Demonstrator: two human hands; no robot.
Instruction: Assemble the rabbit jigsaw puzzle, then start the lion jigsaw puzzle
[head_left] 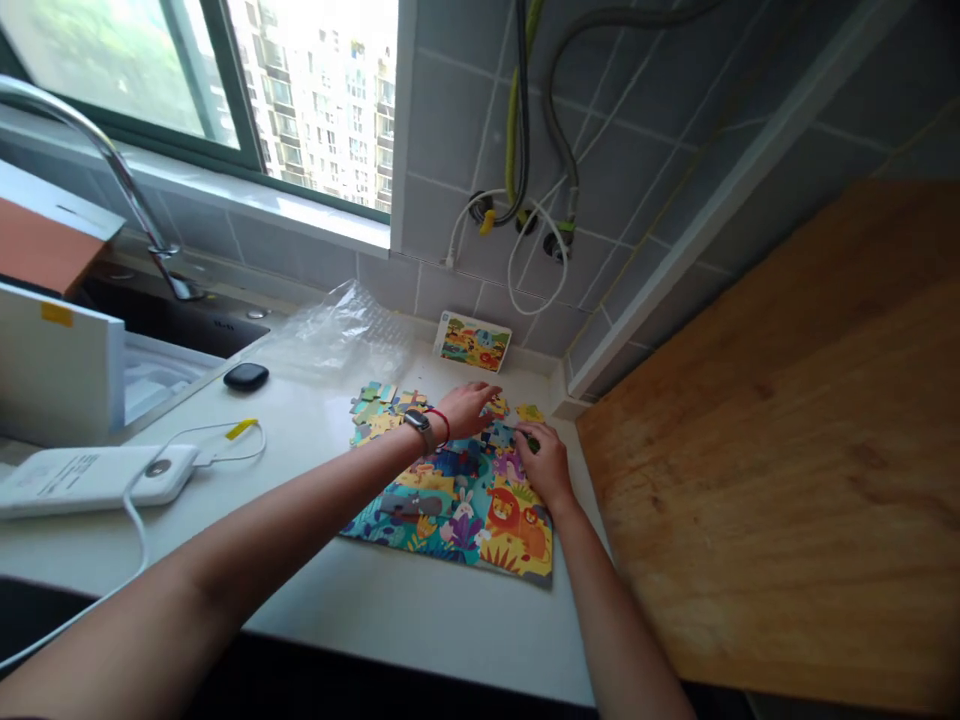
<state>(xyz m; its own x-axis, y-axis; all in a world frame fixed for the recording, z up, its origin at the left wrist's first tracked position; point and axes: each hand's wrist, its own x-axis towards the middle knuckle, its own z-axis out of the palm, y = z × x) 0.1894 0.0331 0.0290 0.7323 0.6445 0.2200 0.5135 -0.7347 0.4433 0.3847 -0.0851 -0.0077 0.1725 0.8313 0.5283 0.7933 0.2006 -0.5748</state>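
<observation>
A colourful animal jigsaw puzzle (465, 510) lies on the white counter, its near part joined into a picture with lions, a rabbit and a grey animal. My left hand (472, 408), with a watch and red bracelet at the wrist, reaches over the upper part of the puzzle, fingers stretched out. At the puzzle's upper right edge, my right hand (544, 458) has its fingers bent near some pieces; whatever is between the fingertips is too small to make out. A loose yellow-green piece (529, 412) lies just beyond it. Behind stands a small picture card (474, 342).
Crumpled clear plastic (349, 335) lies behind the puzzle. Left are a black case (246, 377), a white power bank (97, 478) with a cable, a sink (180, 325) and a faucet (135, 190). A wooden board (787, 450) borders the right side.
</observation>
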